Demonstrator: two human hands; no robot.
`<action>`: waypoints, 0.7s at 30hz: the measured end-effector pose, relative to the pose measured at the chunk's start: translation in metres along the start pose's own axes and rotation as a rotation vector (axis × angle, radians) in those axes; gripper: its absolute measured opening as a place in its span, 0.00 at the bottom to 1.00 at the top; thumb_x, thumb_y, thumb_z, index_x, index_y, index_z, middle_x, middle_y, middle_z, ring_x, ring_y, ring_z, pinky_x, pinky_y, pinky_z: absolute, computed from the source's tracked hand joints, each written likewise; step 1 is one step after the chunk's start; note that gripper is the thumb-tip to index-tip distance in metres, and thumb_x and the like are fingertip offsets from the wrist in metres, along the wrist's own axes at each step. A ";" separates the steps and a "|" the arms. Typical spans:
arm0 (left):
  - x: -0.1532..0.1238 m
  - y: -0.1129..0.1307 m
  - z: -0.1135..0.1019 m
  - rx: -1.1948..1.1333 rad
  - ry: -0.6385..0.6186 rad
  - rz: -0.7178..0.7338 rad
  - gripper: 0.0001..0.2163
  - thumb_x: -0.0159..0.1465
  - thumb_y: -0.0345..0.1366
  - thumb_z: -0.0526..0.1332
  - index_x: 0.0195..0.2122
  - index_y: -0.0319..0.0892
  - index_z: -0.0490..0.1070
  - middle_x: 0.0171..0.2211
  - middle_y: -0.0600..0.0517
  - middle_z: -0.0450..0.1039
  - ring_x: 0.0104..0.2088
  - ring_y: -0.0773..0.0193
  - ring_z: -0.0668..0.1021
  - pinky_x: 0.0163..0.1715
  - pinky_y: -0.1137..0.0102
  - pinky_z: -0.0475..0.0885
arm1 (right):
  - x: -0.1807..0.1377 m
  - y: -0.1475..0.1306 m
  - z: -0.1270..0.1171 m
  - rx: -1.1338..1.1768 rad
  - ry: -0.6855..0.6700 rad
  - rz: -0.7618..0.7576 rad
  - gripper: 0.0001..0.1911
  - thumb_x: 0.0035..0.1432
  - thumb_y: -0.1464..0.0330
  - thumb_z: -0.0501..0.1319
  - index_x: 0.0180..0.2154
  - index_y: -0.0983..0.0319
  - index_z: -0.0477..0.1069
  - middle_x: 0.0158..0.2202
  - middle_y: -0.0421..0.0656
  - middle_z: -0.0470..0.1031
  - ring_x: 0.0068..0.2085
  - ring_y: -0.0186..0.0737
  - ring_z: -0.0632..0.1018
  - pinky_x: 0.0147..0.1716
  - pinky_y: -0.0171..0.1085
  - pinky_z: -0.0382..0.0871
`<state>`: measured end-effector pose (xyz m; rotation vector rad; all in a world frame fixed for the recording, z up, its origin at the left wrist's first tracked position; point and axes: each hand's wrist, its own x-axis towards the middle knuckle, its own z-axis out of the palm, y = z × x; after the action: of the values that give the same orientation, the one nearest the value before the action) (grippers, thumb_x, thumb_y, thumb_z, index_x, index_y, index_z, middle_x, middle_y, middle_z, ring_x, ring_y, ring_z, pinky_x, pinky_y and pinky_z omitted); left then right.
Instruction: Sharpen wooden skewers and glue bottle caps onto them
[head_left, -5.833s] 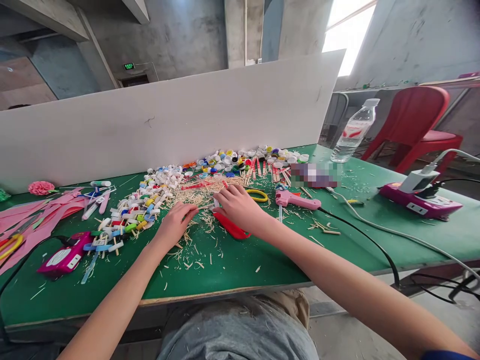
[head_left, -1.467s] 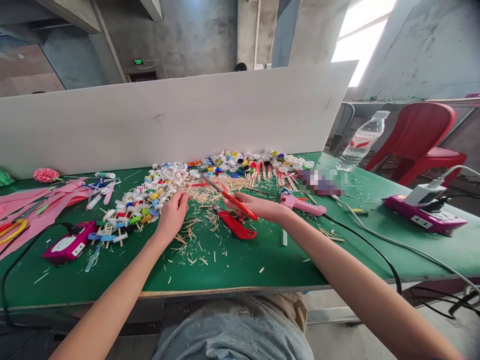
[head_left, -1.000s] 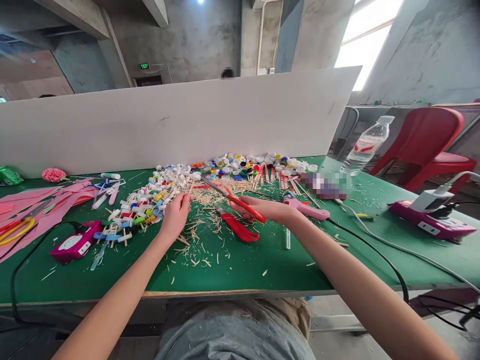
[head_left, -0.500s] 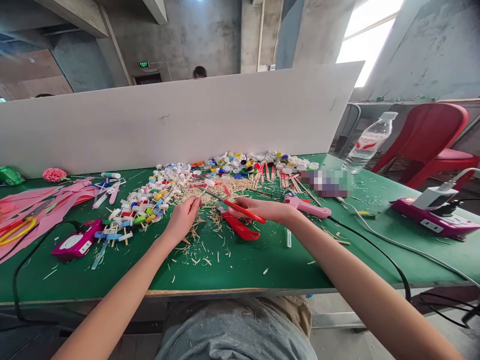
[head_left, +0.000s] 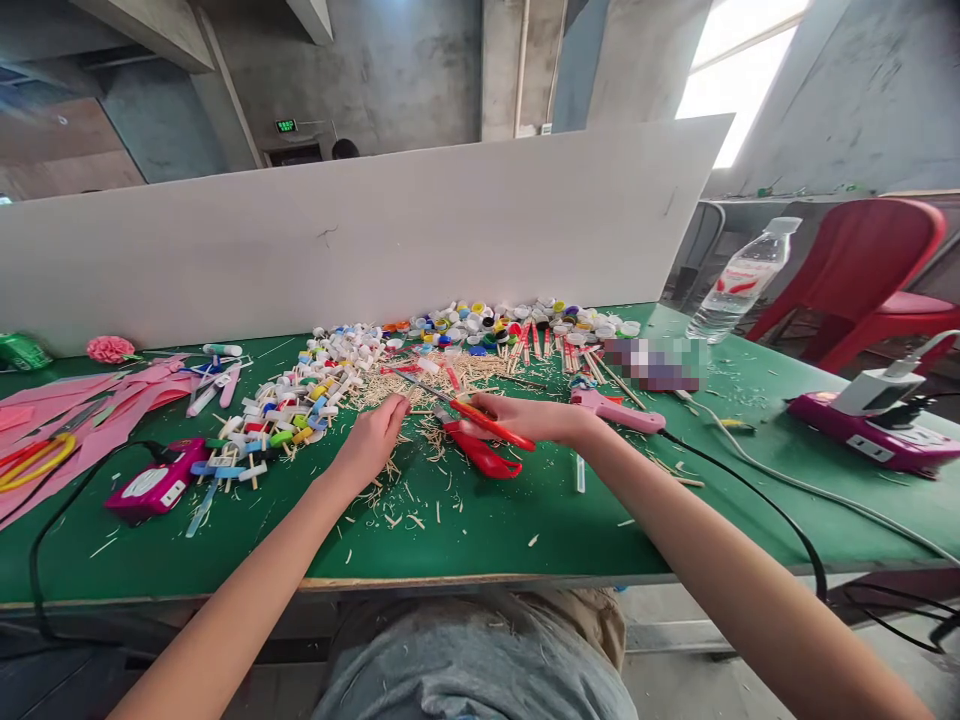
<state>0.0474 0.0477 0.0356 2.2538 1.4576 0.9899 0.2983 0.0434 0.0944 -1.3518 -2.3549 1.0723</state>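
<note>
Scissors (head_left: 480,418) grasped in the right hand (head_left: 531,415) angle above wood shavings (head_left: 484,372) on a green table (head_left: 600,525), blades (head_left: 424,385) near a curled left hand (head_left: 373,435) whose contents cannot be made out, where a careless snip could nick its fingertips (head_left: 405,405).

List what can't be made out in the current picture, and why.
All in the head view:
- Whether the left hand holds anything: its own curled fingers hide that.
- How the right hand's fingers sit on the scissors: the hand and the handles hide most of them.
- The dark object right of the sticks: blurred by pixelation.
- The green can: cut off by the left edge.
- Bottle label wording: too small.
</note>
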 end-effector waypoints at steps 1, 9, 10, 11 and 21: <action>-0.001 -0.001 0.000 0.018 -0.001 0.020 0.15 0.71 0.45 0.45 0.35 0.45 0.66 0.22 0.55 0.65 0.21 0.65 0.68 0.23 0.72 0.59 | 0.002 0.001 0.003 -0.010 0.035 0.007 0.28 0.51 0.41 0.60 0.36 0.59 0.65 0.36 0.43 0.72 0.34 0.40 0.72 0.33 0.40 0.65; -0.002 -0.003 0.002 0.115 0.004 0.160 0.13 0.72 0.42 0.45 0.41 0.44 0.66 0.34 0.48 0.74 0.34 0.60 0.77 0.33 0.69 0.67 | 0.010 -0.006 0.026 -0.442 0.385 0.111 0.28 0.59 0.43 0.51 0.27 0.60 0.67 0.27 0.46 0.74 0.28 0.41 0.72 0.25 0.37 0.55; -0.001 -0.003 0.002 0.115 0.001 0.153 0.13 0.72 0.42 0.45 0.41 0.44 0.66 0.34 0.48 0.73 0.34 0.60 0.77 0.33 0.69 0.68 | 0.010 -0.008 0.027 -0.484 0.387 0.122 0.27 0.60 0.44 0.51 0.27 0.60 0.68 0.28 0.47 0.75 0.29 0.42 0.73 0.25 0.37 0.55; -0.001 -0.003 0.002 0.113 -0.001 0.144 0.13 0.72 0.42 0.45 0.41 0.44 0.66 0.33 0.49 0.73 0.34 0.60 0.77 0.33 0.68 0.68 | 0.010 -0.010 0.027 -0.521 0.383 0.135 0.26 0.60 0.46 0.51 0.28 0.60 0.70 0.29 0.48 0.75 0.30 0.43 0.74 0.25 0.37 0.55; 0.005 0.006 -0.015 0.229 0.446 0.209 0.18 0.69 0.49 0.47 0.47 0.40 0.65 0.46 0.39 0.71 0.48 0.53 0.72 0.50 0.58 0.68 | 0.013 -0.002 0.022 -0.764 0.406 0.152 0.20 0.61 0.54 0.52 0.38 0.62 0.74 0.35 0.51 0.79 0.35 0.49 0.79 0.29 0.39 0.59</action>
<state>0.0431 0.0476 0.0522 2.4984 1.5959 1.5415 0.2785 0.0425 0.0777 -1.7793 -2.4355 -0.1463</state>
